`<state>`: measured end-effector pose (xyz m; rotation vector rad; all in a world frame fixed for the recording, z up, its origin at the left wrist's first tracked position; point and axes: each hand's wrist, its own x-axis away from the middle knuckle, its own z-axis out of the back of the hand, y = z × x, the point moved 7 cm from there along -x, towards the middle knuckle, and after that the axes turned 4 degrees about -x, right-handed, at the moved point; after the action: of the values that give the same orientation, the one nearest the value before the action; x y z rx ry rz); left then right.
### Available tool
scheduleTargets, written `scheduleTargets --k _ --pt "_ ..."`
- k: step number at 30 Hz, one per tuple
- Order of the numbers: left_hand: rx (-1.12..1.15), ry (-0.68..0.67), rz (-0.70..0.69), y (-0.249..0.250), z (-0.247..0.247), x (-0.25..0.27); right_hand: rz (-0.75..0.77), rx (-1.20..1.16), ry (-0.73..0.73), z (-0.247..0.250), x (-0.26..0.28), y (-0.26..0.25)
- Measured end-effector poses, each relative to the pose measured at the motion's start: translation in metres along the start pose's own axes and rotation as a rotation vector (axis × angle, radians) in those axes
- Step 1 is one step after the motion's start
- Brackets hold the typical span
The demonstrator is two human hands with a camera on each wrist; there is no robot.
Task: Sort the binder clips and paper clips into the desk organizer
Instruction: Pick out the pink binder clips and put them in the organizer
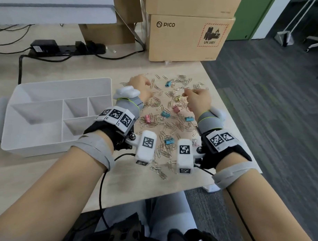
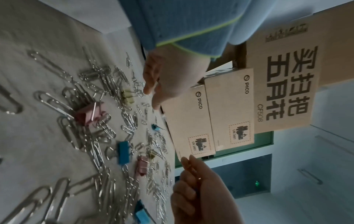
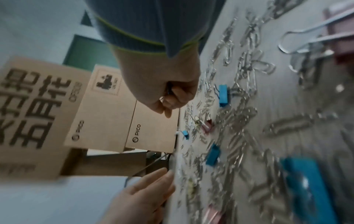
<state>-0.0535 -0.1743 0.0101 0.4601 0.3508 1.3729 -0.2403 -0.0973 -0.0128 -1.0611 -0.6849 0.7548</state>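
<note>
Silver paper clips [image 1: 165, 126] lie scattered over the wooden table, with several binder clips among them: blue [image 1: 168, 83], yellow [image 1: 178, 98], pink [image 1: 176, 108]. The white desk organizer [image 1: 66, 80] stands to the left, and its compartments look bare. My left hand [image 1: 140, 85] is at the far left of the pile, its straight fingers [image 3: 153, 180] touching the table. My right hand [image 1: 198, 100] hovers over the yellow binder clip. Its curled fingers [image 3: 172, 97] pinch a small clip; only a wire loop and a bit of blue show.
Stacked cardboard PICO boxes [image 1: 184, 38] stand behind the pile. A black power strip [image 1: 67, 48] with cables lies at the back left. The table's right edge [image 1: 232, 112] runs close to my right wrist, with grey carpet beyond it.
</note>
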Motion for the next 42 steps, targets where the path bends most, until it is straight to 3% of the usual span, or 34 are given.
scheduleTargets --k 4,8,17,21,26,32,42 --pt "-0.066 -0.06 0.072 -0.007 -0.009 -0.011 0.172 0.387 0.029 -0.003 -0.015 -0.01" --pt "-0.063 -0.069 0.096 -0.011 -0.016 -0.017 0.113 0.579 -0.028 -0.011 -0.034 -0.002" --pt "-0.012 -0.054 0.138 -0.021 -0.017 -0.021 0.06 0.656 -0.069 -0.021 -0.045 0.007" --pt "0.03 -0.015 0.113 -0.022 -0.014 -0.02 0.093 0.588 -0.054 -0.023 -0.043 0.003" --pt "0.236 0.017 -0.047 -0.002 -0.003 -0.013 0.202 0.371 -0.104 -0.023 -0.03 -0.011" --pt "0.374 -0.132 -0.251 0.029 0.007 0.008 0.232 0.094 -0.24 -0.028 -0.003 -0.031" --pt "0.622 -0.233 -0.206 0.012 0.016 0.049 0.137 -0.081 -0.412 -0.044 0.045 -0.04"
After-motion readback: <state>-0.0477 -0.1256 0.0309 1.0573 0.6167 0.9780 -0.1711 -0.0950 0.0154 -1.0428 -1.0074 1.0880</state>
